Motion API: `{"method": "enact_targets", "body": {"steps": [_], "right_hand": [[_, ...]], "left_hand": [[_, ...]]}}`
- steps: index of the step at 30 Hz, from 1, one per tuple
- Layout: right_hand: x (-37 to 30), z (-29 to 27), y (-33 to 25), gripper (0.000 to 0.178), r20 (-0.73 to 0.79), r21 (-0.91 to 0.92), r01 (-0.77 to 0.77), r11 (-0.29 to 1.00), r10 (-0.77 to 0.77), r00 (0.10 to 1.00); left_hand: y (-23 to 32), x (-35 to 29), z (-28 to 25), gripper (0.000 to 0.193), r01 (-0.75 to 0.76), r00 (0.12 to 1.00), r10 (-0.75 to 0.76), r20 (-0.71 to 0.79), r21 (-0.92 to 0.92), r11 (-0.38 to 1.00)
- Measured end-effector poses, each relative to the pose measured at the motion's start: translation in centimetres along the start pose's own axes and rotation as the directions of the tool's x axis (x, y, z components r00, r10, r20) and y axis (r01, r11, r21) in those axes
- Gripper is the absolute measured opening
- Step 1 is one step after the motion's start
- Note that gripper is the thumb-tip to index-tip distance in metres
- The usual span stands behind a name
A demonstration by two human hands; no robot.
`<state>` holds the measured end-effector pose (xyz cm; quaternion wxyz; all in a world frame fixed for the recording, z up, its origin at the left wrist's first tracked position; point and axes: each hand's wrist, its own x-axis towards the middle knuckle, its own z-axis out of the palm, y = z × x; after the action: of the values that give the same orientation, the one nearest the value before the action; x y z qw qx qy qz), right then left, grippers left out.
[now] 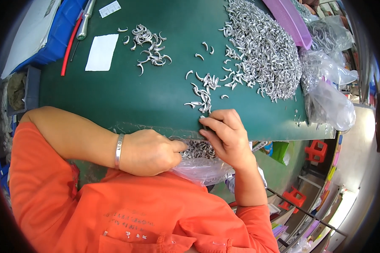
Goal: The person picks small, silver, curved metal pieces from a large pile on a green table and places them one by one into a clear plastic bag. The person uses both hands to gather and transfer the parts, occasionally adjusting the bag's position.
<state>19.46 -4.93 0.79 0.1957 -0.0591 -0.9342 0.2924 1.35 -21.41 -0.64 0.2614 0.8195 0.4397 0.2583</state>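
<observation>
Bag: clear plastic bag [200, 168] hangs at the near edge of the worktop [126, 92], mouth open, partly filled with small curved metal hooks [196, 148].
Left hand: left hand [150, 152] curled into a loose fist at the bag's mouth, thumb and forefinger pinching the bag's rim against the worktop edge; silver bangle [119, 150] on the wrist.
Right hand: right hand [224, 135] at the worktop edge just above the bag, fingers bent and drawn together, fingertips on the nearest hooks of a small trail [203, 95]; whether a hook is pinched cannot be told.
Near scatter: loose hooks run from the trail up toward the big heap.
Big heap: large pile of hooks [257, 46] at the far right of the green worktop.
Small cluster: separate group of hooks [150, 44] far left of centre.
Paper: white sheet [101, 52] left of that cluster.
Right edge: clear bags [331, 99] of parts, a purple tray [289, 19] behind.
Far left: blue bin [57, 33], red rod [69, 48].
</observation>
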Motion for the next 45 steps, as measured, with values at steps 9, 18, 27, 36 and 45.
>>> {"method": "enact_targets", "body": {"steps": [9, 18, 27, 36, 45], "right_hand": [[-1.0, -2.2, 0.0, 0.024, 0.145, 0.192, -0.094, 0.977, 0.067, 0.987], [0.1, -0.8, 1.1, 0.014, -0.146, 0.334, -0.330, 0.883, 0.394, 0.907], [17.1, -4.8, 1.3, 0.017, 0.380, 0.376, -0.619, 0.689, 0.495, 0.782], [13.7, -3.9, 1.0, 0.026, 0.251, 0.163, 0.031, 0.986, -0.072, 0.965], [-1.8, -3.1, 2.6, 0.030, -0.078, -0.080, -0.041, 0.996, 0.035, 0.996]], "left_hand": [[-0.5, -0.1, 0.5, 0.011, -0.027, 1.000, 0.026, 0.015, 0.041, 0.999], [-0.1, -0.3, 0.5, 0.013, 0.007, 0.999, -0.008, 0.038, 0.040, 0.999], [-0.8, 0.2, 0.6, 0.020, -0.011, 0.994, 0.017, 0.112, -0.052, 0.999], [-0.5, -0.2, 0.4, 0.013, 0.031, 0.998, -0.023, 0.062, -0.132, 0.991], [-0.3, -0.2, 0.0, 0.015, 0.020, 0.998, -0.018, 0.065, -0.027, 0.999]]}}
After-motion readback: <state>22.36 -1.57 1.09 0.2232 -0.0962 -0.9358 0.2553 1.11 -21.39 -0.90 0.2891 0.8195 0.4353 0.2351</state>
